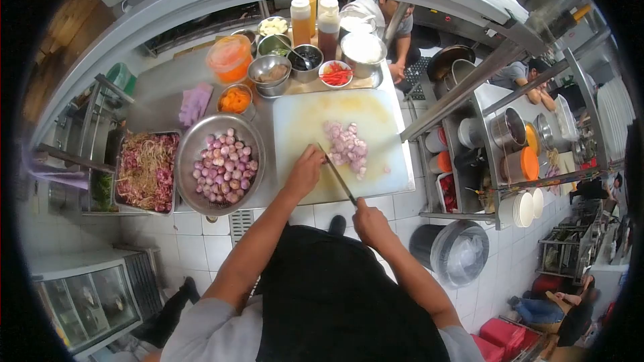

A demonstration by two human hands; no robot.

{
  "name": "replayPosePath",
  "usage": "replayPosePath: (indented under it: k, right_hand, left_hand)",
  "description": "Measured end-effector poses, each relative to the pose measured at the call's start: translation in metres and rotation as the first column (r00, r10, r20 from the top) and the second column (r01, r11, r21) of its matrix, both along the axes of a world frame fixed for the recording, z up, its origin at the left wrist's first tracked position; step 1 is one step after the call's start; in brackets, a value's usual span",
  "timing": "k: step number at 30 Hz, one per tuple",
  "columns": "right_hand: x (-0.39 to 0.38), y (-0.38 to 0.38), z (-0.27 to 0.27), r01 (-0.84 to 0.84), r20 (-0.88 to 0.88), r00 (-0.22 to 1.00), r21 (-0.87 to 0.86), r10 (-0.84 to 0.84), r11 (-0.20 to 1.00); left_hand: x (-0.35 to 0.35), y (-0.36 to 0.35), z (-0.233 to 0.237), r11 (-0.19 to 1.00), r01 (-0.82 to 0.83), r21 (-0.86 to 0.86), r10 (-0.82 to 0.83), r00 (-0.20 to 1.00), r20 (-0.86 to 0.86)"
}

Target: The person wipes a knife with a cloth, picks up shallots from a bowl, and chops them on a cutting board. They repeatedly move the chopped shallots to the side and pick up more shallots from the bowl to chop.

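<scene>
My right hand is wrapped round the handle of a knife, whose blade slants up and left across the white cutting board. By the blade's far end, my left hand has its fingers bent and pressed together on a shallot, of which only a small purplish bit shows. Just right of the blade lies a loose pile of cut shallots, pale pink and white. Left of the board, a wide steel bowl holds many whole peeled shallots.
A tray of shallot peelings stands far left. Behind the board are bowls, a bowl of red chillies, sauce bottles and an orange-lidded tub. A metal post rises at the right. A lined bin stands on the floor. Other people are nearby.
</scene>
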State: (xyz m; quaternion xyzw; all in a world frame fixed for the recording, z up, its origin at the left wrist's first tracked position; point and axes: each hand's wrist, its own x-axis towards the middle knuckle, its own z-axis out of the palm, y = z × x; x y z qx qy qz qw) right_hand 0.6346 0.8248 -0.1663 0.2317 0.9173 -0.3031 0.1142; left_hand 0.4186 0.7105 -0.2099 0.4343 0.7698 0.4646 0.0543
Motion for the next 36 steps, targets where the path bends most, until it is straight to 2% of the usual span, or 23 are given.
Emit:
replayPosePath:
  k: [2,3,5,9,12,14,17,21,23,24,26,30,32,36]
  right_hand:
    - [0.006,0.001,0.022,-0.007,0.017,1.000,-0.040,0.008,0.999]
    - [0.008,0.001,0.019,-0.006,0.021,1.000,-0.039,0.007,0.999]
    - [0.012,0.000,0.007,-0.017,0.040,0.999,-0.016,0.018,1.000]
    - [-0.004,-0.001,-0.009,-0.004,-0.008,1.000,-0.007,0.004,1.000]
    - [0.002,0.001,0.012,0.010,0.023,1.000,-0.004,-0.009,1.000]
    - [0.011,-0.001,0.019,0.029,0.029,0.999,-0.053,-0.028,0.998]
    - [0.018,0.000,-0.027,0.026,-0.001,1.000,-0.050,-0.026,0.998]
    - [0.007,0.010,-0.017,0.055,0.001,0.998,-0.087,-0.055,0.995]
    - [0.008,0.026,-0.013,-0.044,-0.107,0.994,-0.121,0.031,0.992]
    - [0.010,0.032,-0.010,-0.049,-0.106,0.994,-0.122,0.036,0.991]
    - [0.013,0.036,-0.007,-0.010,-0.088,0.996,-0.103,0.001,0.995]
    - [0.014,0.023,-0.001,0.058,-0.047,0.997,-0.050,-0.060,0.997]
    - [0.019,0.014,-0.018,0.030,-0.101,0.994,-0.027,-0.032,0.999]
    - [0.013,0.005,-0.024,0.049,-0.011,0.999,-0.003,-0.049,0.999]
  left_hand:
    - [0.002,0.001,-0.004,0.998,0.013,0.064,-0.022,0.991,0.134]
    - [0.002,0.002,-0.007,0.998,0.014,0.064,-0.023,0.990,0.138]
    - [0.001,0.003,-0.013,1.000,-0.010,0.015,0.009,1.000,0.008]
    - [-0.002,0.001,-0.009,1.000,-0.017,0.027,0.018,0.999,-0.041]
    - [0.001,0.001,-0.006,0.999,0.005,0.040,-0.004,0.999,-0.040]
    - [0.001,0.000,-0.006,0.999,0.024,0.046,-0.027,0.998,0.062]
    - [0.002,0.001,-0.007,0.999,0.011,0.044,-0.011,1.000,0.003]
    - [0.003,0.001,-0.003,0.999,0.019,0.028,-0.019,1.000,-0.017]
    - [0.002,0.003,-0.002,1.000,0.002,0.012,-0.002,0.999,0.045]
    - [0.001,0.003,0.000,1.000,0.000,0.010,-0.001,0.999,0.044]
    - [0.000,0.003,0.003,0.995,0.051,0.087,-0.041,0.993,-0.115]
    - [-0.003,0.001,-0.001,0.999,0.045,-0.020,-0.047,0.989,-0.143]
    - [0.000,0.002,-0.004,1.000,-0.016,-0.024,0.016,1.000,0.002]
    - [-0.003,0.003,-0.006,1.000,0.012,0.004,-0.012,0.999,0.038]
